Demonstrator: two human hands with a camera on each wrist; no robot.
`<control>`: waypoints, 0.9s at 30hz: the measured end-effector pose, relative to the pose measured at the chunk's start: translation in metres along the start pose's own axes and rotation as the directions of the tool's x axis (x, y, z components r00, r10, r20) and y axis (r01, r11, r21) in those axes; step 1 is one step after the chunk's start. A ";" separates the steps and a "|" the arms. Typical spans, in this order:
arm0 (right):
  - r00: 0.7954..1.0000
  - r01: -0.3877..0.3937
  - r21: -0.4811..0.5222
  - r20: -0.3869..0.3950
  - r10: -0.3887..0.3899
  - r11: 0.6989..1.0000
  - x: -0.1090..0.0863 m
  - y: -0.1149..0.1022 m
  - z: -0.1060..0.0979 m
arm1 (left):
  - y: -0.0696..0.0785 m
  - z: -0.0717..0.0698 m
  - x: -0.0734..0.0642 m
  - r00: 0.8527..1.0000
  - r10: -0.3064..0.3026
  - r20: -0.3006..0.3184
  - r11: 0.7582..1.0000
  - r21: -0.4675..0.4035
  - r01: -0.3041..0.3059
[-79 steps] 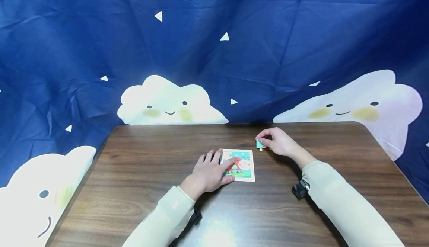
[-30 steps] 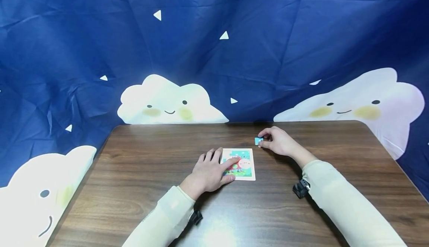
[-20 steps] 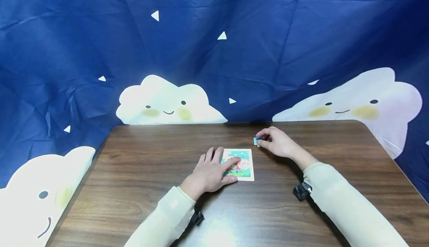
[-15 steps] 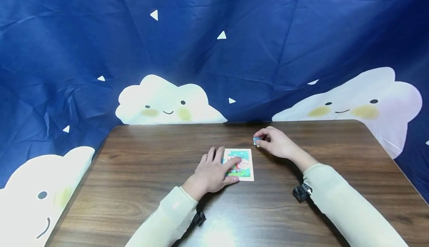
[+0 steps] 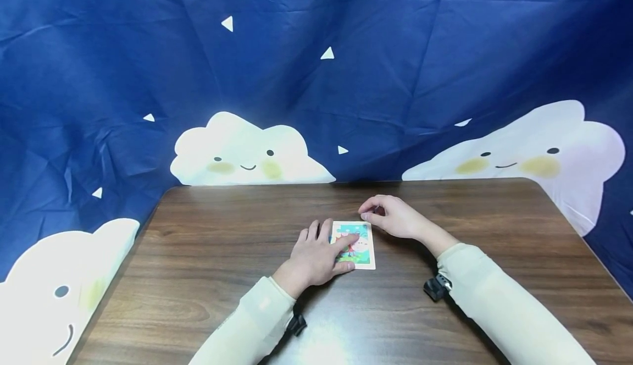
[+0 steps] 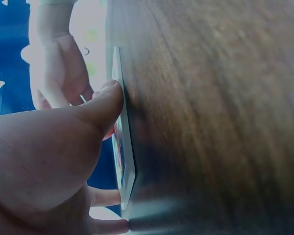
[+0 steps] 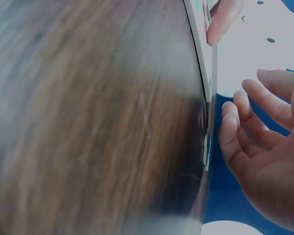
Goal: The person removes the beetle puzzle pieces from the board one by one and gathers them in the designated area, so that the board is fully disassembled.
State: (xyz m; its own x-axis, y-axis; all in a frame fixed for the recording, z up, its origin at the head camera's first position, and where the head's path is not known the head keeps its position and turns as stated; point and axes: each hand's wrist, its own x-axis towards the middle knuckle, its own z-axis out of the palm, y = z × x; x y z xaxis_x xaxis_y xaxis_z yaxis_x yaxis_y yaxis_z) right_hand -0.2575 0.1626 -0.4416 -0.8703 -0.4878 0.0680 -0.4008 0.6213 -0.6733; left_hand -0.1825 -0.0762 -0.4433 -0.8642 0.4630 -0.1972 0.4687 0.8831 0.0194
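A small square jigsaw puzzle [image 5: 363, 259] with a pale frame lies on the table, its picture a pink and red cartoon figure on teal. My left hand [image 5: 315, 256] rests on its left part, fingers spread, with the index finger across the picture and the thumb at the near edge. Just beyond the far right corner hovers my right hand [image 5: 395, 219], fingers loosely bent. In the right wrist view, nothing shows between those fingers. There, a thin bluish puzzle piece [image 7: 207, 151] appears to lie on the table beside the board; the head view hides it behind the hand.
The brown wooden table [image 5: 222, 233] extends around both arms. Behind it hangs a blue curtain [image 5: 376, 79] with white clouds and triangles. A small black device [image 5: 437, 288] sits at the right wrist, another [image 5: 296, 325] at the left.
My right hand has let go of the light-blue puzzle piece and moved left and nearer, toward the puzzle's far corner. My left hand has shifted slightly right on the puzzle.
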 end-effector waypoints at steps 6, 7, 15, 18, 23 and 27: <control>0.998 0.020 0.018 0.050 -0.021 1.000 0.007 -0.006 0.006 | 0.000 0.003 0.001 1.000 -0.005 0.006 1.000 0.000 0.005; 0.998 0.022 0.020 0.055 -0.023 1.000 0.008 -0.006 0.008 | 0.000 0.003 0.001 1.000 -0.006 0.010 1.000 0.002 0.006; 0.994 0.041 0.034 0.100 -0.045 0.999 0.015 -0.013 0.016 | -0.001 0.003 0.000 1.000 -0.006 0.007 1.000 0.019 0.005; 0.992 0.038 0.034 0.119 -0.041 0.999 0.017 -0.015 0.018 | -0.001 0.002 0.000 1.000 -0.003 0.007 1.000 0.011 0.003; 0.988 0.038 0.036 0.151 -0.043 0.999 0.023 -0.016 0.019 | -0.001 0.002 0.000 1.000 0.003 0.007 1.000 -0.007 -0.003; 0.983 0.040 0.028 0.177 -0.045 0.999 0.029 -0.016 0.019 | -0.001 0.001 0.000 1.000 0.013 0.002 1.000 -0.006 -0.013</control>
State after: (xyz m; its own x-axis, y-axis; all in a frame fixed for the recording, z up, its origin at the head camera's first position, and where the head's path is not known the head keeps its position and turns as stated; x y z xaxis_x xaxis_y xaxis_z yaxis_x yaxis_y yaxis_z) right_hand -0.2713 0.1265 -0.4431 -0.7873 -0.6157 -0.0332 -0.4275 0.5838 -0.6902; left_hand -0.1826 -0.0773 -0.4443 -0.8576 0.4745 -0.1986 0.4789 0.8774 0.0281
